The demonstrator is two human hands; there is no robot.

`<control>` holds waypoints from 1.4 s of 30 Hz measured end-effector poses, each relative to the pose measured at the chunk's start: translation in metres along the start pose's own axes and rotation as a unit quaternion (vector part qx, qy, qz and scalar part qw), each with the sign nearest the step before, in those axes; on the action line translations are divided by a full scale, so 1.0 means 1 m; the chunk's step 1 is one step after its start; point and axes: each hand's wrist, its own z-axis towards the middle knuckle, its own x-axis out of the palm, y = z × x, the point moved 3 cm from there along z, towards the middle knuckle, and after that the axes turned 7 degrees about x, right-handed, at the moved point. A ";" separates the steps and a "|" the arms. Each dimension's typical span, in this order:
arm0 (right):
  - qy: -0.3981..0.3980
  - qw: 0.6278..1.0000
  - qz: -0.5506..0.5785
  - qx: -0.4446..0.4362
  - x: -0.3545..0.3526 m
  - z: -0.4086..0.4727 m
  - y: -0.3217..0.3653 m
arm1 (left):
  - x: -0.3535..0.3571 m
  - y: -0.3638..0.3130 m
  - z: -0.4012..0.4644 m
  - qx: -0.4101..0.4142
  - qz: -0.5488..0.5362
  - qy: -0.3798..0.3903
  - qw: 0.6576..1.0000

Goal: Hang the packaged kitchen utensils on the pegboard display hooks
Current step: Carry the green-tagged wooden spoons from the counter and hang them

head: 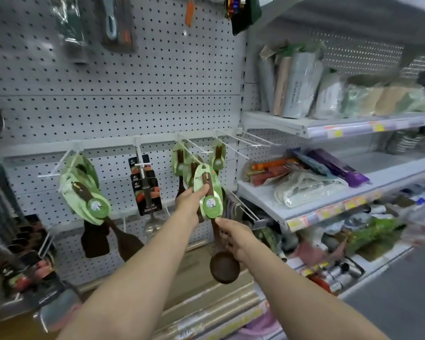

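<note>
From the head camera, both bare hands hold one packaged wooden ladle at the centre of the frame, in front of the grey pegboard. The left hand is closed around the upper part of the ladle, thumb pressed on the green card backing just below its top. The right hand grips the dark handle lower down, fingers wrapped around it just above the round bowl, which hangs at centre bottom.

The top of the card sits just below and in front of a white wire display hook that sticks out from the pegboard; whether the card touches the hook cannot be told. Several more green-carded ladles hang on that hook and the neighbouring one behind the held ladle. Left of centre, a bunch of green-carded wooden spatulas hangs from another hook, and between the two groups hang black-carded utensils. Shelves of packaged goods fill the right side.
</note>
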 end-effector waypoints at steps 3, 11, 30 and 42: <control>0.008 1.000 -0.013 0.002 -0.007 0.005 0.004 | 0.005 0.001 -0.004 0.009 -0.007 -0.020 1.000; 0.036 0.999 -0.023 0.014 -0.016 0.015 0.011 | 0.012 0.000 -0.009 0.035 0.005 -0.070 0.997; 0.083 0.996 0.002 0.030 -0.006 0.064 0.015 | 0.000 -0.003 0.016 0.071 0.017 -0.028 0.997; 0.093 0.994 0.014 0.054 0.010 0.106 0.015 | -0.011 -0.001 0.054 0.095 0.011 -0.025 0.995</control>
